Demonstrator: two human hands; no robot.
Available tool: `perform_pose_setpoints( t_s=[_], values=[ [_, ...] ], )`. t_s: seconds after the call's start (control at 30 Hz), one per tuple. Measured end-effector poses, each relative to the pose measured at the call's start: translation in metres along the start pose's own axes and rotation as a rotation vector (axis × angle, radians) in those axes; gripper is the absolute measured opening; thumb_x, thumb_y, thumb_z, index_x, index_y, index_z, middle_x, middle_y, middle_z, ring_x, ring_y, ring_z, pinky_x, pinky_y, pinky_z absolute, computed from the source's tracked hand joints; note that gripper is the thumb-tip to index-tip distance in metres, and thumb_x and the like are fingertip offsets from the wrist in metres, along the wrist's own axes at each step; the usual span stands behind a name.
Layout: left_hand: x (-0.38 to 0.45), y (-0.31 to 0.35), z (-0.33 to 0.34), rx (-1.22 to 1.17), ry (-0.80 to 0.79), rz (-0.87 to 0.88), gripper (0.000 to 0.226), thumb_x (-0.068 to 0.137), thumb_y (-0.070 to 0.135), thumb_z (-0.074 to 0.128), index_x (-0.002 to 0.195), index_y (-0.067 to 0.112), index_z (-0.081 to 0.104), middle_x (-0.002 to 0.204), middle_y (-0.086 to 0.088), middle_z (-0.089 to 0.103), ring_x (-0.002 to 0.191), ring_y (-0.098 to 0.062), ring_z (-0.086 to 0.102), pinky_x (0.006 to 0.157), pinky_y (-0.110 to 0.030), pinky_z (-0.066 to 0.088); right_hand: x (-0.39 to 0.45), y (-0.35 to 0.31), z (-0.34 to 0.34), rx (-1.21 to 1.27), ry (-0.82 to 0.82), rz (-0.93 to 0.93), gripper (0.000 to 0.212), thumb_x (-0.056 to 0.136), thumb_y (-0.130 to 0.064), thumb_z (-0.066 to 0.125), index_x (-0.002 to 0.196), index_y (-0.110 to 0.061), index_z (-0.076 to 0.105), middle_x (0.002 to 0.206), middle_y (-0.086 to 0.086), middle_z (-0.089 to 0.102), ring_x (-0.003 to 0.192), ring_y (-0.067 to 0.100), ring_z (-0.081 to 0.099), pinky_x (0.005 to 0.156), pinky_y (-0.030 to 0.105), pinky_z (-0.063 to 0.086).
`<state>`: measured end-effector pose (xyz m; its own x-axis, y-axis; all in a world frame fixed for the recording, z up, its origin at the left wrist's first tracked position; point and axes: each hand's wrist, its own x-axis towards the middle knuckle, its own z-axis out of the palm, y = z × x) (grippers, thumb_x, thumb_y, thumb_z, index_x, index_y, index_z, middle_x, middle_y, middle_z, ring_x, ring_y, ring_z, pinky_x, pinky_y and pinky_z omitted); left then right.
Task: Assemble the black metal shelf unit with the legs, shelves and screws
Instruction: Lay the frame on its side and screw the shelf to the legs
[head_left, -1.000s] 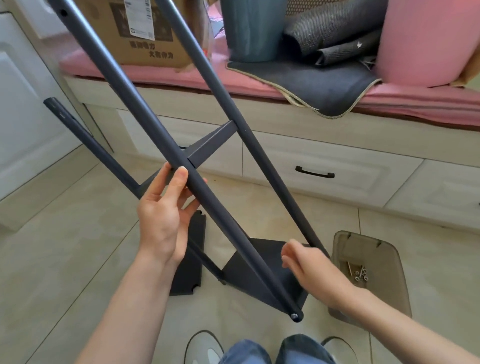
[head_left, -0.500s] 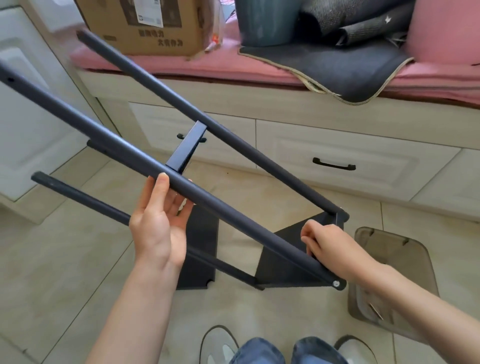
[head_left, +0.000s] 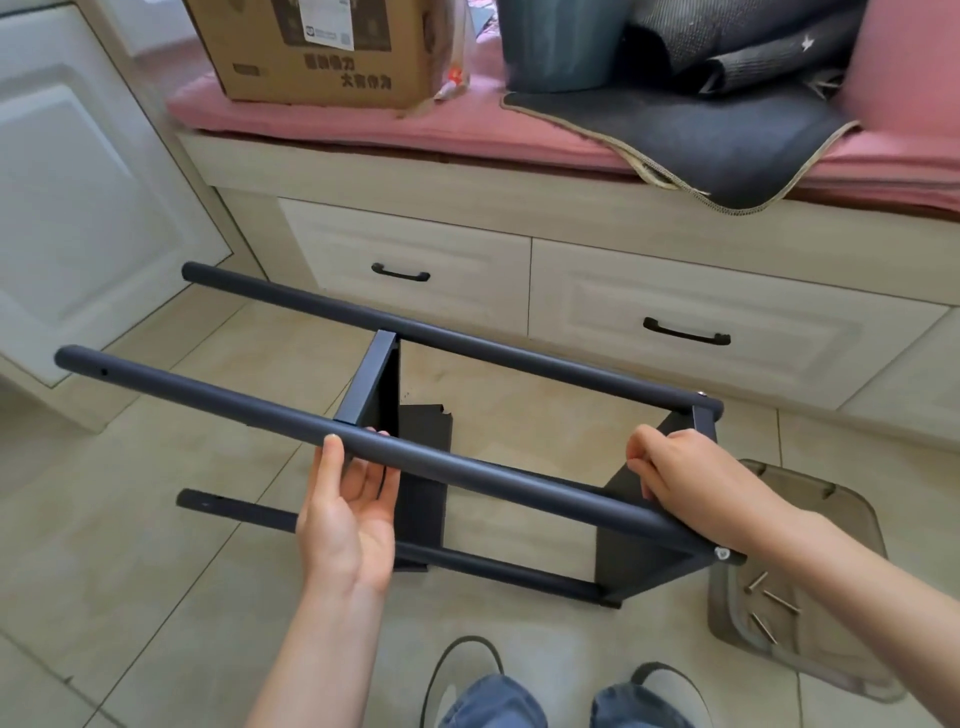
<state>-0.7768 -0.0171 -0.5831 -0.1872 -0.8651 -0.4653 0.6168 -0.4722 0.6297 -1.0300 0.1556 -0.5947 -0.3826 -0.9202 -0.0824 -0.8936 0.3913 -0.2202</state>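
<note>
Left hand (head_left: 349, 519) cradles near leg (head_left: 363, 447) open-palmed, right hand (head_left: 691, 473) grips end shelf (head_left: 644, 540); person should lower frame level.

Domestic interior, probably a bedroom or living room. Along the far side runs a built-in window-seat bench (head_left: 519, 182) with cream panelled drawers (head_left: 415, 270) bearing dark handles, topped by a pink cushion (head_left: 363, 130). On the cushion lie a cardboard box (head_left: 322, 57) and folded dark mats (head_left: 701, 124); beige tiled floor (head_left: 130, 545) fills the near ground, with a white panelled cabinet door (head_left: 78, 208) at left.
</note>
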Motion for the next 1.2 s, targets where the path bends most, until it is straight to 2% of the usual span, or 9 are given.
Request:
perform_pose_setpoints(
  t_s=[0.2, 0.27, 0.43, 0.57, 0.67, 0.73, 0.93, 1.07, 1.2],
  values=[
    [0.004, -0.005, -0.017, -0.068, 0.017, -0.056, 0.049, 0.092, 0.029, 0.067, 0.134, 0.005, 0.058, 0.119, -0.016, 0.072, 0.109, -0.026, 0.072, 0.089, -0.035, 0.060, 0.001, -0.006, -0.005, -0.030, -0.023, -0.012, 0.012, 0.103, -0.030, 0.044, 0.100, -0.023, 0.054, 0.080, -0.008, 0.063, 0.073, 0.006, 0.056, 0.067, 0.019, 0.046],
    [0.006, -0.006, -0.018, -0.070, 0.011, -0.058, 0.050, 0.091, 0.029, 0.067, 0.134, 0.005, 0.059, 0.118, -0.016, 0.072, 0.108, -0.026, 0.072, 0.088, -0.034, 0.060, 0.001, -0.009, -0.008, -0.013, -0.054, -0.011, 0.010, 0.102, -0.031, 0.046, 0.099, -0.026, 0.055, 0.082, -0.009, 0.066, 0.074, 0.005, 0.058, 0.068, 0.019, 0.046],
    [0.007, -0.007, -0.019, -0.075, 0.007, -0.080, 0.049, 0.090, 0.029, 0.066, 0.133, 0.005, 0.060, 0.118, -0.017, 0.072, 0.108, -0.025, 0.072, 0.081, -0.032, 0.062, 0.017, -0.040, -0.015, 0.376, -0.038, -0.020, 0.007, 0.096, -0.026, 0.060, 0.096, -0.033, 0.060, 0.080, -0.014, 0.070, 0.078, -0.001, 0.067, 0.076, 0.022, 0.056],
    [0.006, -0.006, -0.021, -0.059, 0.023, -0.083, 0.048, 0.090, 0.030, 0.065, 0.131, 0.005, 0.061, 0.120, -0.017, 0.071, 0.108, -0.025, 0.072, 0.088, -0.035, 0.056, 0.045, -0.085, -0.017, 0.645, -0.067, -0.046, 0.006, 0.091, -0.019, 0.067, 0.093, -0.025, 0.068, 0.080, -0.007, 0.074, 0.079, 0.004, 0.069, 0.080, 0.026, 0.057],
    [0.003, -0.004, -0.026, -0.046, 0.041, -0.091, 0.044, 0.093, 0.030, 0.062, 0.130, 0.006, 0.062, 0.118, -0.017, 0.072, 0.106, -0.025, 0.073, 0.090, -0.035, 0.053, 0.068, -0.114, -0.016, 0.923, -0.133, 0.026, 0.006, 0.090, -0.013, 0.068, 0.095, -0.014, 0.072, 0.084, 0.003, 0.076, 0.083, 0.017, 0.073, 0.079, 0.031, 0.061],
    [0.001, -0.002, -0.027, -0.028, 0.046, -0.095, 0.047, 0.091, 0.031, 0.062, 0.131, 0.006, 0.062, 0.117, -0.016, 0.073, 0.106, -0.026, 0.073, 0.091, -0.035, 0.052, 0.083, -0.128, -0.011, 1.047, -0.150, 0.087, 0.008, 0.091, -0.011, 0.067, 0.096, -0.012, 0.073, 0.085, 0.005, 0.076, 0.085, 0.016, 0.073, 0.077, 0.029, 0.061],
    [-0.002, 0.002, -0.021, -0.029, 0.070, -0.099, 0.050, 0.086, 0.031, 0.064, 0.128, 0.005, 0.064, 0.115, -0.018, 0.073, 0.106, -0.027, 0.073, 0.094, -0.036, 0.050, 0.120, -0.160, 0.014, 1.168, -0.275, 0.155, 0.012, 0.092, -0.009, 0.066, 0.096, -0.014, 0.076, 0.086, 0.003, 0.077, 0.086, 0.012, 0.073, 0.074, 0.021, 0.059],
    [0.000, 0.007, -0.022, -0.010, 0.075, -0.115, 0.052, 0.084, 0.030, 0.064, 0.128, 0.003, 0.063, 0.115, -0.019, 0.073, 0.104, -0.028, 0.073, 0.087, -0.033, 0.060, 0.131, -0.172, 0.028, 1.209, -0.361, 0.179, 0.016, 0.094, -0.011, 0.064, 0.102, -0.015, 0.077, 0.091, 0.003, 0.077, 0.087, 0.011, 0.072, 0.069, 0.018, 0.056],
    [0.000, 0.011, -0.022, 0.019, 0.071, -0.131, 0.051, 0.083, 0.029, 0.064, 0.127, 0.003, 0.064, 0.115, -0.019, 0.073, 0.104, -0.029, 0.073, 0.084, -0.031, 0.060, 0.138, -0.179, 0.034, 1.295, -0.447, 0.197, 0.015, 0.096, -0.013, 0.061, 0.099, -0.013, 0.076, 0.087, 0.004, 0.075, 0.084, 0.015, 0.071, 0.065, 0.019, 0.054]
  ],
)
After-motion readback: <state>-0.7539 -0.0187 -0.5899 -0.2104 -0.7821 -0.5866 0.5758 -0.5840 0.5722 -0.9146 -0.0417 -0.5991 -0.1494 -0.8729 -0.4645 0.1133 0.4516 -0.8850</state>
